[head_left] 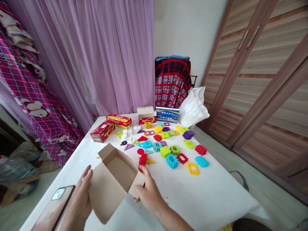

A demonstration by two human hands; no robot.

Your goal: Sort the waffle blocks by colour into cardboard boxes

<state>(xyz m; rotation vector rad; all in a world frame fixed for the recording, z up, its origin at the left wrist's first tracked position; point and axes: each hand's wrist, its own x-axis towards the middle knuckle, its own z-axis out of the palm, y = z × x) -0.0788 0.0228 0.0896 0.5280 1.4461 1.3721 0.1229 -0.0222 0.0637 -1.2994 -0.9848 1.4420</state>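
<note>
An opened cardboard box (121, 170) is tilted towards me above the near part of the table, its plain brown inside showing and its flaps folded out. My left hand (80, 192) grips the large flap at its left edge, thumb up. At the box's right side, my right hand (149, 191) pinches a small side flap between thumb and fingers. A red plastic piece (142, 161) shows just beyond the right fingertips; I cannot tell whether they touch it. Past the box lie many colourful interlocking plastic pieces (172, 161), some joined into blocks.
Red boxes (103, 131), a blue box (167, 115) and a white plastic bag (194, 107) stand along the table's far side. A phone (54, 208) lies at the near left. Small white pieces (127, 133) are grouped near the red boxes. A wooden wardrobe (260, 70) stands to the right.
</note>
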